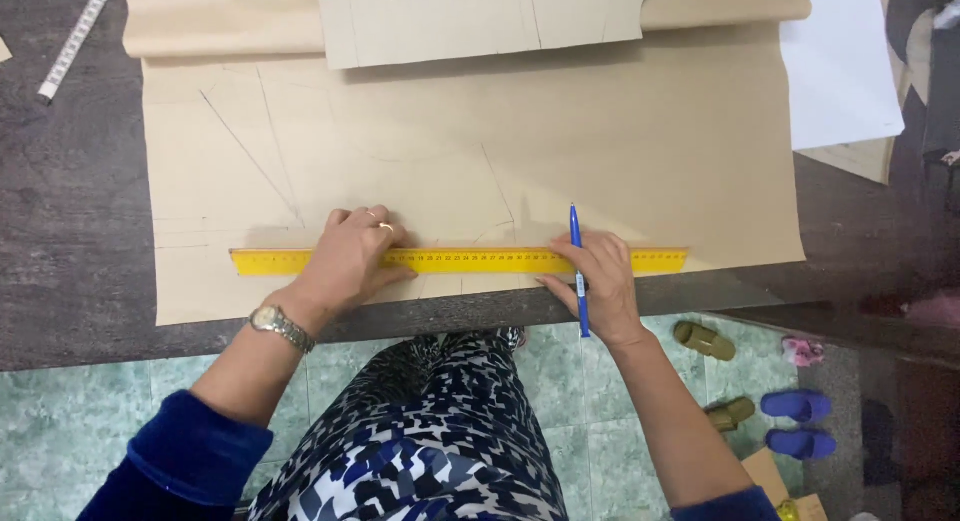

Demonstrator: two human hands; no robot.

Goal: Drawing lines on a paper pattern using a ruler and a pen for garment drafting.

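Now, lining up a yellow ruler (455, 261) on brown pattern paper (470, 171) at the counter's (70, 241) near edge.

Left hand (350, 261) lies flat and open, pressing the ruler down; right hand (598, 281) grips a blue pen (577, 271) while its fingers steady the ruler's other half. Judging by this, the straightedge is being set before a line is ruled; drawing would call for firm pressure so it does not slip on the paper. A smaller pattern piece (480, 21) lies above, a measuring tape (75, 41) at far left, white sheet (840, 71) to the right; slippers (795, 421) rest on the tiled floor. Nothing blocks the ruler.
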